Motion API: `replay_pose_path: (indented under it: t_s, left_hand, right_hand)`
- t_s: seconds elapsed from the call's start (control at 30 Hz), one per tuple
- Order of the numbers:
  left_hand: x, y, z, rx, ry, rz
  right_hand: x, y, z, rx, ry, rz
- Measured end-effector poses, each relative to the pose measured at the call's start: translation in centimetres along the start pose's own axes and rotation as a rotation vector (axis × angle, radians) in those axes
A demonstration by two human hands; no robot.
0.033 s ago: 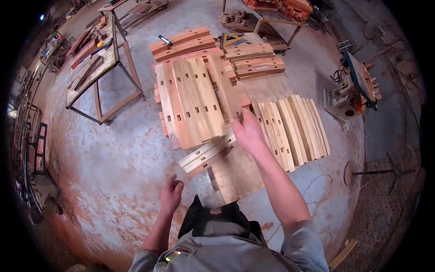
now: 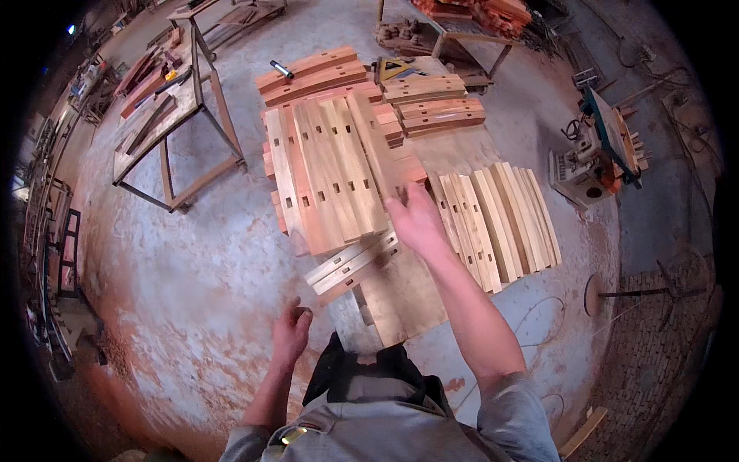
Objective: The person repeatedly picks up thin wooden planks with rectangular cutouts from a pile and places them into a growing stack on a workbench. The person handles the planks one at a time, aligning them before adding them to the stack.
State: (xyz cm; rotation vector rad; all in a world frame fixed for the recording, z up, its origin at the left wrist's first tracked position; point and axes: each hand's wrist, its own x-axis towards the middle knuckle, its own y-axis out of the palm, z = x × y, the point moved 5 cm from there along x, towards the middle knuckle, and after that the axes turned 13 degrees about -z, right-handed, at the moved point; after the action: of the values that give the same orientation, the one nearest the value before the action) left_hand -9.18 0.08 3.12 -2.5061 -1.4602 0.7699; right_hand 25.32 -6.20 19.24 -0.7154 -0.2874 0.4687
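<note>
A long, pale-brown wooden slat [image 2: 372, 142] slants along the right side of a pile of pale, slotted wooden boards [image 2: 329, 165], its near end pinched in the right hand [image 2: 418, 221]. The left hand [image 2: 292, 329], fingers loosely curled, hangs nearer, left. Narrow, pale wooden strips [image 2: 502, 223] lie side by side to the right.

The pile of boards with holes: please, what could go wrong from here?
The right hand is at the near end of a board at the right edge of the pile, so it might get pinched. The slanted boards, whose left ends stick out, could be bumped. The small tube on the far boards might roll off if shaken.
</note>
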Motion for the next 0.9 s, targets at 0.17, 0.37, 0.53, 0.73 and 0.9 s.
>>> replay_pose_path:
  t_s: [0.17, 0.37, 0.53, 0.73, 0.9]
  left_hand:
    - [0.8, -1.4, 0.6, -0.022, -0.024, -0.024]
    - [0.9, -1.4, 1.1, 0.034, -0.015, -0.026]
    - [1.4, 0.1, 1.6, -0.024, 0.009, 0.010]
    - [1.1, 4.0, 1.5, 0.173, 0.064, 0.147]
    - [-0.7, 9.6, -1.5, 0.146, 0.083, 0.281]
  right_hand:
    - [1.6, 4.0, 1.7, -0.074, -0.026, 0.022]
    - [1.7, 4.7, 2.5, 0.075, -0.140, -0.018]
    - [-1.2, 0.0, -2.9, 0.378, -0.018, -0.183]
    - [-16.2, -2.9, -19.6, 0.736, 0.806, -0.094]
    - [-23.9, -4.0, -25.5, 0.945, 1.107, -0.287]
